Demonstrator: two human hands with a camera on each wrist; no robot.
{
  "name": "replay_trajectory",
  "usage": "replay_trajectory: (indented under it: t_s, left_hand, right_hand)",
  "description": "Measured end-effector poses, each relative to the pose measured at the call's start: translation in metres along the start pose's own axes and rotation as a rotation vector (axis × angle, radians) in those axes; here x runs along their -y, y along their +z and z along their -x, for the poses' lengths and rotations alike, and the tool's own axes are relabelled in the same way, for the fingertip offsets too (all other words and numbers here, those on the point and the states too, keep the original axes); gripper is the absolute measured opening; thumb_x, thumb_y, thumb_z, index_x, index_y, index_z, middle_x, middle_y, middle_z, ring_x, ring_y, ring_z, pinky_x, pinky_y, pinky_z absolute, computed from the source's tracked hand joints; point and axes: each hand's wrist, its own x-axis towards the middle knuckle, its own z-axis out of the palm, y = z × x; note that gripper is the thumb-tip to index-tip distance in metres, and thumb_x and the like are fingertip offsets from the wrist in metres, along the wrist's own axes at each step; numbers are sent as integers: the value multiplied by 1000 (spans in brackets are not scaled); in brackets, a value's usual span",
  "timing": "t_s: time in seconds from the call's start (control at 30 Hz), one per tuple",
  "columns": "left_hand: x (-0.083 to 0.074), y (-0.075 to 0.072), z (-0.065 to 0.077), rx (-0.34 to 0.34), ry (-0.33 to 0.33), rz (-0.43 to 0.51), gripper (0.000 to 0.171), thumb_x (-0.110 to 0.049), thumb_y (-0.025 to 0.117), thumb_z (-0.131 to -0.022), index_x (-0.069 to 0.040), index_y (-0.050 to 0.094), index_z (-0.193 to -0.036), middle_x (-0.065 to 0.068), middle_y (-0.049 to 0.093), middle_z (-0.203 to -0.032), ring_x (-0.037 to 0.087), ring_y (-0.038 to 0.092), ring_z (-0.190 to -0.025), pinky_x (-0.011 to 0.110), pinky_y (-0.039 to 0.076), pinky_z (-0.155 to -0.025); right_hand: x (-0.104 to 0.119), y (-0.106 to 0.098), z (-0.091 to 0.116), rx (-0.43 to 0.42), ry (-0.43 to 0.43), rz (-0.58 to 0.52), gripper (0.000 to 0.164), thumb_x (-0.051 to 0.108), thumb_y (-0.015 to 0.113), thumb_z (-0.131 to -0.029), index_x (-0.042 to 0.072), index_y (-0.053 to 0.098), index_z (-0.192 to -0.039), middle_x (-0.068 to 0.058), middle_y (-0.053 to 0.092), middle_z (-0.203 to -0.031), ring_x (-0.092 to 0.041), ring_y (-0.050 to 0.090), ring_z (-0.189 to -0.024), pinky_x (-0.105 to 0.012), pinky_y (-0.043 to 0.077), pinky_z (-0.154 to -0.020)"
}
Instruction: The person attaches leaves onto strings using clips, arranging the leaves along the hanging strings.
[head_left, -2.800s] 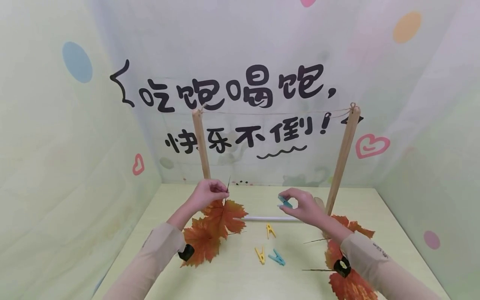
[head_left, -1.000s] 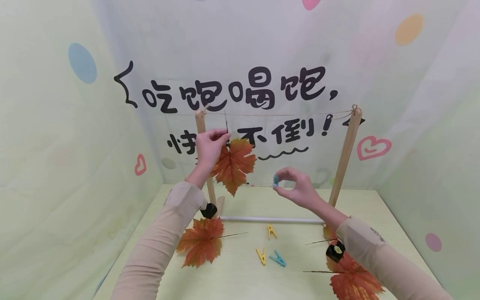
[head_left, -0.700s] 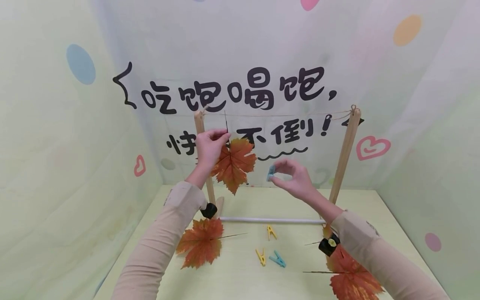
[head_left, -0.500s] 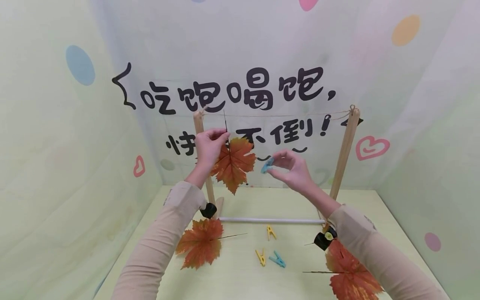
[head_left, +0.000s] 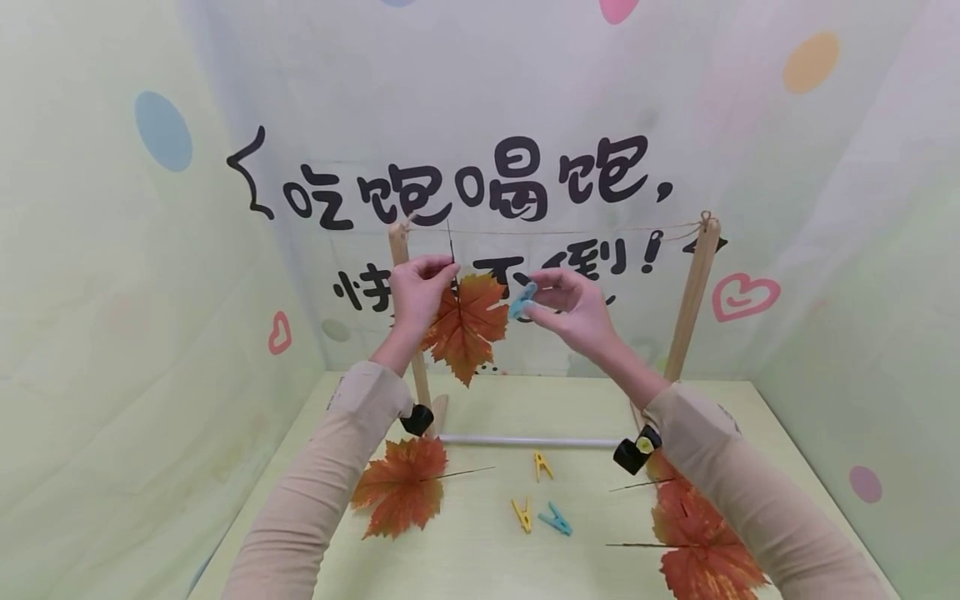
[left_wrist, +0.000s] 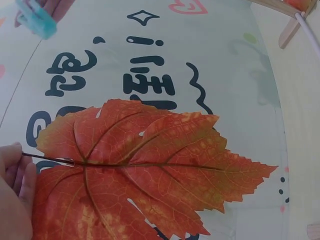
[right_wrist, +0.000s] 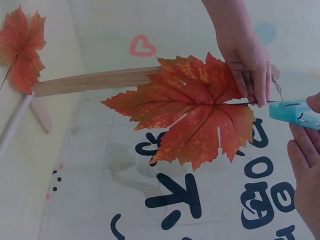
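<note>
My left hand (head_left: 422, 287) pinches the dark stem of an orange-red artificial maple leaf (head_left: 468, 325), which hangs blade down in front of the left post. The stem's tip reaches up to the thin string (head_left: 555, 231) tied between the posts. Between the thumb and fingers of my right hand (head_left: 577, 308) is a light blue clothespin (head_left: 522, 300), just right of the leaf. The left wrist view shows the leaf (left_wrist: 125, 165) large, with the blurred clothespin (left_wrist: 37, 19) at upper left. In the right wrist view the clothespin (right_wrist: 295, 112) overlaps the stem's end.
Two wooden posts (head_left: 691, 300) stand on the table, joined low down by a white rod (head_left: 532, 440). Two yellow clothespins (head_left: 522, 514) and a blue clothespin (head_left: 556, 518) lie in front. One maple leaf (head_left: 405, 487) rests at left; more leaves (head_left: 705, 550) lie at right.
My left hand has lifted the leaf from the table up to just below the string, then stayed there. My right hand has risen and moved left with the blue clothespin, towards the leaf.
</note>
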Motion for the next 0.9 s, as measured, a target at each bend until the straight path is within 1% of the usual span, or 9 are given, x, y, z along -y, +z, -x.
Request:
replay_trajectory:
  t_s: [0.17,0.33,0.47,0.57,0.7,0.9]
  left_hand:
    - [1,1,0,1,-7,-16,16,-9,70,-78,2,70,-90,17,68,-88,3,59,-66,15,48,-60]
    - [2,1,0,1,-8,-23,16,-10,71,-78,2,70,-90,17,68,-88,3,58,-66,15,48,-60]
    - [2,1,0,3,-9,-27,17,-10,71,-78,2,70,-90,17,68,-88,4,59,-66,15,48,-60]
    - [3,0,0,9,-15,-33,17,-11,70,-79,1,71,-91,16,68,-88,5,59,-68,14,48,-60]
    - [4,-1,0,14,-14,-35,16,-10,70,-79,1,71,-91,16,68,-89,8,60,-69,14,48,-61]
    - [4,0,1,20,-12,-49,18,-13,70,-79,0,71,-92,14,69,-89,11,62,-72,17,50,-63]
  right_hand:
    - [3,0,-11,-14,6,-3,29,-9,66,-75,-9,57,-102,-17,62,-94,-9,65,-79,-24,53,-69]
    - [4,2,-21,-42,9,14,29,-10,65,-75,-11,53,-102,-21,60,-96,-8,64,-81,-23,52,-72]
    - [7,4,-29,-61,3,23,30,-9,66,-75,-10,52,-102,-20,61,-96,-10,64,-82,-25,52,-74]
    - [9,7,-34,-71,14,21,30,-6,67,-76,-9,53,-102,-18,62,-97,-11,64,-83,-26,52,-75]
    - [10,11,-42,-80,28,10,30,-5,68,-76,-9,54,-102,-21,62,-100,-12,64,-85,-26,52,-75]
    - [12,17,-52,-110,-5,-1,31,-5,68,-76,-11,54,-102,-24,62,-101,-9,63,-83,-25,52,-77]
